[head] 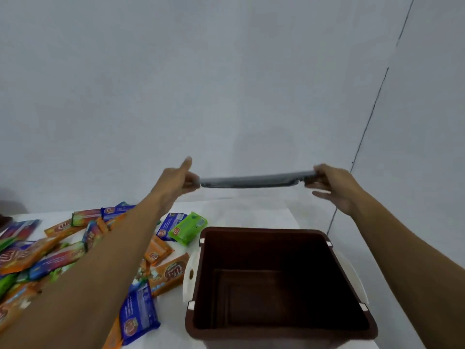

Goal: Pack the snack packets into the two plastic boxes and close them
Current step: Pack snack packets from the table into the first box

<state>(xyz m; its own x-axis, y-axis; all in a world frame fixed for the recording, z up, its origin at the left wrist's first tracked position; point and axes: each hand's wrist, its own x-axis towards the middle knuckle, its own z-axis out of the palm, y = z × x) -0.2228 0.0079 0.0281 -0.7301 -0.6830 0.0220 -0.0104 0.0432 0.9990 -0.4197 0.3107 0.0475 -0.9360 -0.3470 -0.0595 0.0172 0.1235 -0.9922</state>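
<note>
Pinching grey lid (256,181) ends with left hand (177,183), right hand (336,190) | hovering over brown box (264,230) (empty) | likely risking slip, fingertip grip shallow

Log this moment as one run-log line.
hands: left hand and right hand grip lid ends | lid: held aloft, off brown box | box: open, empty | snack packets: loose on table

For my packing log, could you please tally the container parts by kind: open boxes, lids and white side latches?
Open brown plastic box: 1
Grey lid, held by left hand and right hand: 1
White side latches: 2
Total: 4
</note>
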